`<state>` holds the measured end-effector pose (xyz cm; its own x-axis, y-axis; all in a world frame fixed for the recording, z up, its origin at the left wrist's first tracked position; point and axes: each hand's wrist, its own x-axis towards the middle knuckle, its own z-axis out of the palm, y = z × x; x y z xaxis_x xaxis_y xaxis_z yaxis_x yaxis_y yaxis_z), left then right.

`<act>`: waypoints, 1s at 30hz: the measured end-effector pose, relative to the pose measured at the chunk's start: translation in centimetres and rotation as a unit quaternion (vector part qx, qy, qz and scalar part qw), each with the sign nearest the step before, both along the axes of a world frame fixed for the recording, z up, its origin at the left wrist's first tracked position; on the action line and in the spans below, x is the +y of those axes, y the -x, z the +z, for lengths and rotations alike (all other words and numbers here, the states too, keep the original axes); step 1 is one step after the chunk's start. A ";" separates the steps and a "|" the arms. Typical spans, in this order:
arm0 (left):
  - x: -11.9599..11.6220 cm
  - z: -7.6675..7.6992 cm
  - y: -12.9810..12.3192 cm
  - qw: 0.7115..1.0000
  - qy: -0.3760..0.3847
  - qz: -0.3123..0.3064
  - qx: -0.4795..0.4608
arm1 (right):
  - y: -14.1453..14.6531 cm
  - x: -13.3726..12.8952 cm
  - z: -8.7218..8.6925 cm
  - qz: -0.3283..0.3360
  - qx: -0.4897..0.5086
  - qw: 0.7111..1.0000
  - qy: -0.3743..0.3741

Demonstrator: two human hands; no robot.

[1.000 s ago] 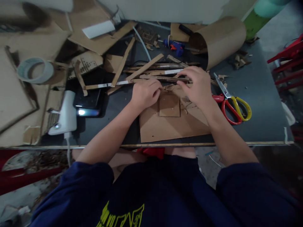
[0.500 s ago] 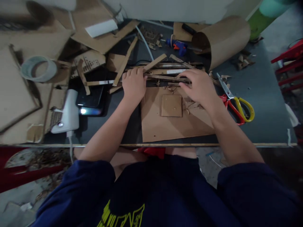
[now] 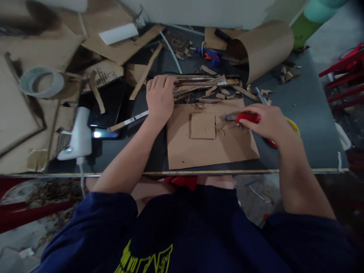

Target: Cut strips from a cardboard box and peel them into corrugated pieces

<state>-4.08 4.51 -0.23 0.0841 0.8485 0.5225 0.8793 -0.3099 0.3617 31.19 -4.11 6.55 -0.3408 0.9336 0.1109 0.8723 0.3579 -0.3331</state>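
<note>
My left hand [image 3: 161, 94] is closed over the left ends of a bundle of narrow cardboard strips [image 3: 199, 81], so those ends are hidden. In my right hand [image 3: 269, 119] is a red utility knife [image 3: 248, 117], its grey front end pointing left, low over cardboard scraps [image 3: 226, 127]. Below the bundle lies a flat cardboard sheet [image 3: 184, 155]. On that sheet rests a small square cardboard piece [image 3: 203, 126]. Scissors with red and yellow handles [image 3: 292, 127] lie partly covered by my right hand.
Behind stand a cardboard tube [image 3: 269, 47] and a blue glue gun [image 3: 210, 55]. Tape [image 3: 42, 82], a white corded device [image 3: 76, 138] and a dark phone-like device [image 3: 106, 134] lie to the left among cardboard pieces. The table's front edge [image 3: 213, 172] runs close to my body.
My right hand has left the strips, moved right and toward me, and now holds the red knife. Several strips have shifted under my left hand, one now slanting to its left.
</note>
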 end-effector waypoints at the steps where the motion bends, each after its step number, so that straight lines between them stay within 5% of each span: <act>1: 0.0 -0.1 0.1 1.000 -0.009 -0.005 -0.007 | 0.0 -0.1 0.0 -0.001 -0.004 1.000 0.001; 7: -0.8 0.6 0.1 0.997 -0.051 -0.050 0.007 | 0.5 -0.1 -0.5 -0.027 0.008 0.999 -0.026; 15: -2.8 2.7 -0.5 0.996 0.001 -0.081 -0.026 | 2.5 0.4 -0.6 -0.101 -0.024 0.992 -0.068; 20: -3.0 2.7 -0.6 0.992 -0.002 -0.126 -0.013 | 5.4 -0.6 0.5 -0.066 0.101 0.989 -0.083; 24: -3.3 2.8 -0.6 0.989 0.034 -0.141 -0.022 | 8.3 -2.1 1.6 -0.034 0.244 0.968 0.055; 30: -3.4 2.7 -0.6 0.986 0.039 -0.160 -0.021 | 10.8 -3.0 1.5 0.018 0.379 0.879 0.289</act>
<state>-3.44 1.08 2.48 0.3335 0.8194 0.4662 0.7242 -0.5393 0.4299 20.44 -7.12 8.02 -0.4040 0.8989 -0.1699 0.3120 -0.0392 -0.9493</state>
